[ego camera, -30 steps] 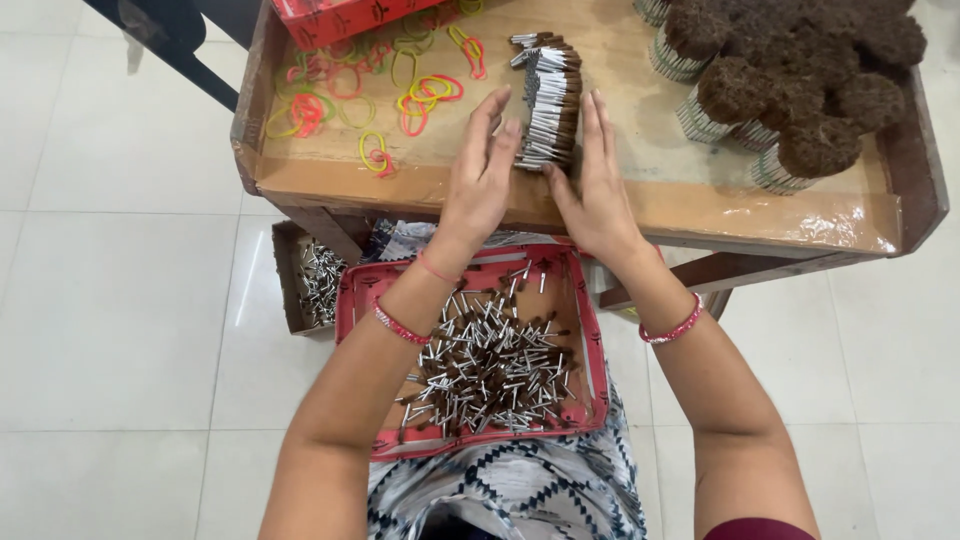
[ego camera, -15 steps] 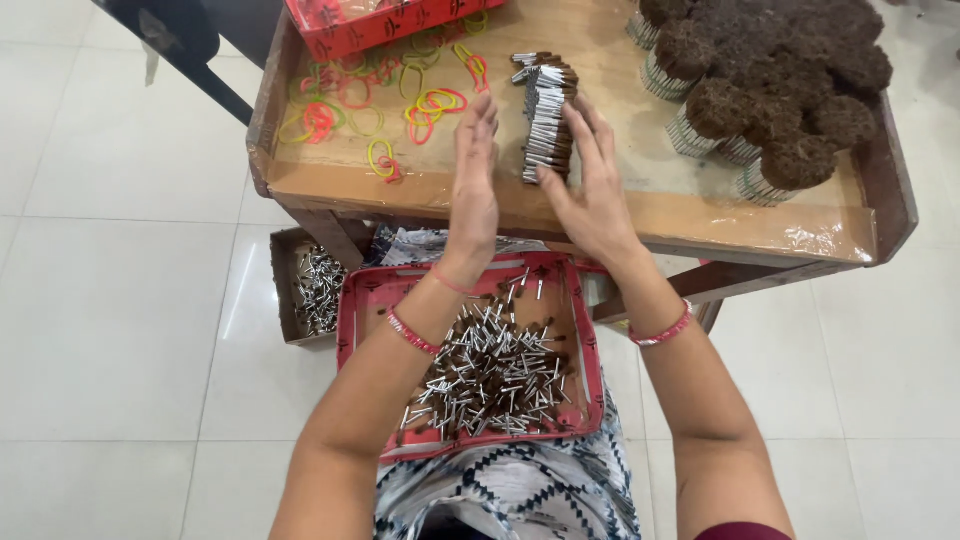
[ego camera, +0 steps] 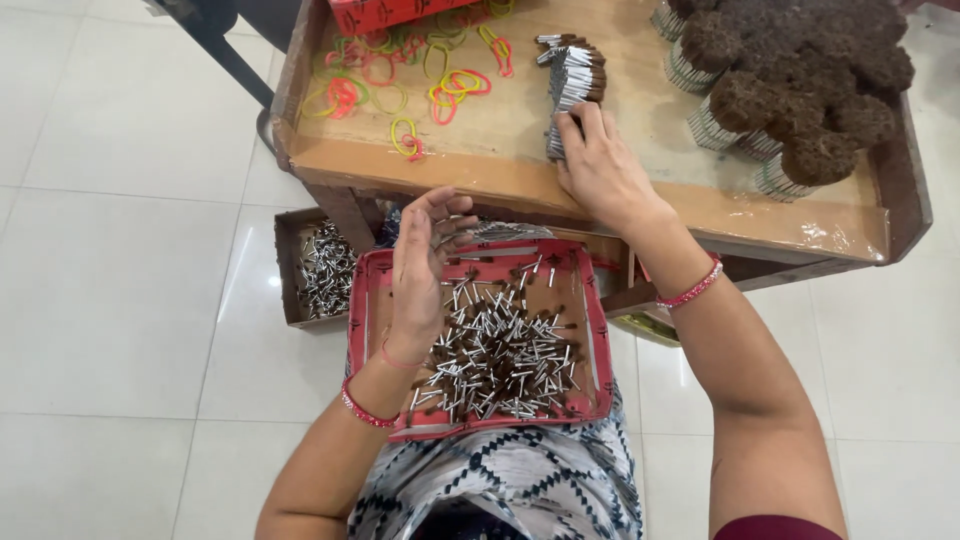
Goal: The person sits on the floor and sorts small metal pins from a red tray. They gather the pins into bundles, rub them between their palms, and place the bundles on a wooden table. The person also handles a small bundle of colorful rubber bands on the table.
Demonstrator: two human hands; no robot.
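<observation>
A row of small silver-and-brown sticks (ego camera: 572, 80) stands packed together on the wooden table tray (ego camera: 520, 175). My right hand (ego camera: 600, 165) rests against the near end of that row, fingers pressed on it. My left hand (ego camera: 425, 255) hovers open, fingers apart and holding nothing, above the red tray (ego camera: 375, 330) on my lap. That red tray holds a loose heap of the same sticks (ego camera: 495, 355).
Coloured rubber bands (ego camera: 400, 85) lie scattered on the wooden tray's left. Round bundles of brown-topped sticks (ego camera: 800, 80) fill its right. A red box (ego camera: 385, 12) sits at the far edge. A brown box of sticks (ego camera: 320, 268) stands on the white tile floor, left.
My left hand has left the row on the table and drawn back over the red tray. My right hand has stayed at the row's near end.
</observation>
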